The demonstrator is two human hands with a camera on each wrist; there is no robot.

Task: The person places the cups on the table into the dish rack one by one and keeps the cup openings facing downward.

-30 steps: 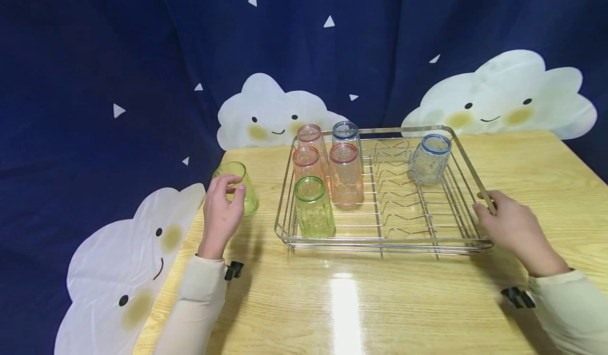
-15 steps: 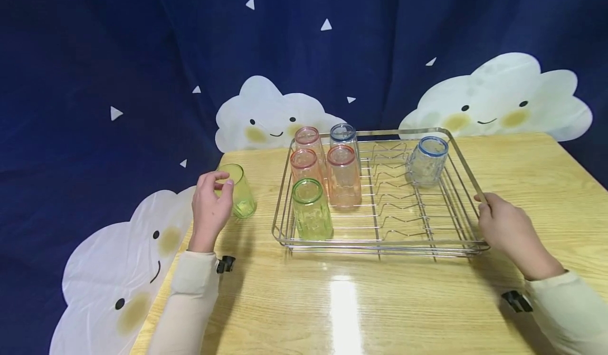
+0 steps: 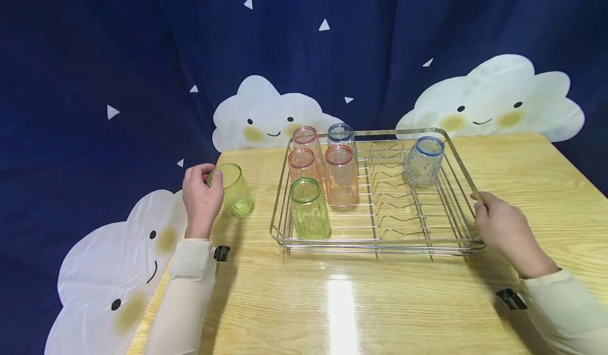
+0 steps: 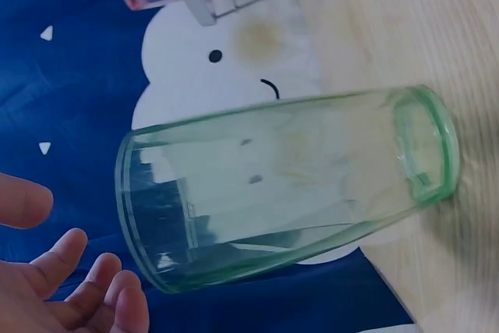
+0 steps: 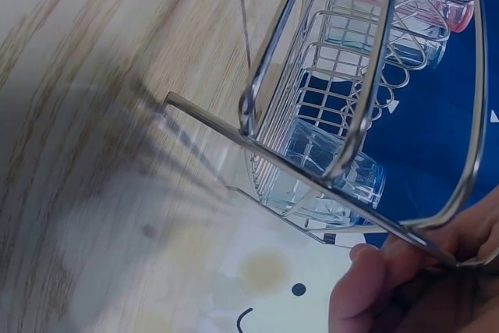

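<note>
A yellow-green drinking glass (image 3: 237, 192) stands upright on the table, left of the wire rack. Beside its rim is my left hand (image 3: 202, 197), thumb and fingers spread apart with nothing between them. In the left wrist view those fingertips (image 4: 105, 271) lie just off the mouth of the glass (image 4: 288, 189). My right hand (image 3: 504, 231) grips the right rim of the metal dish rack (image 3: 467, 178), also seen in the right wrist view with the fingers (image 5: 437, 271) curled round the bar.
Upside-down glasses stand in the rack: a green one (image 3: 311, 215) at the front left, pink ones (image 3: 343, 183) behind it, and a dark-blue-rimmed one (image 3: 340, 132) at the back. A clear blue-rimmed glass (image 3: 424, 162) stands at the right. The wooden table (image 3: 294, 302) meets a blue curtain (image 3: 304, 44).
My left hand has drawn back to the left from the yellow-green glass, which stays on the table. My right hand keeps its hold on the rack; the view has shifted slightly.
</note>
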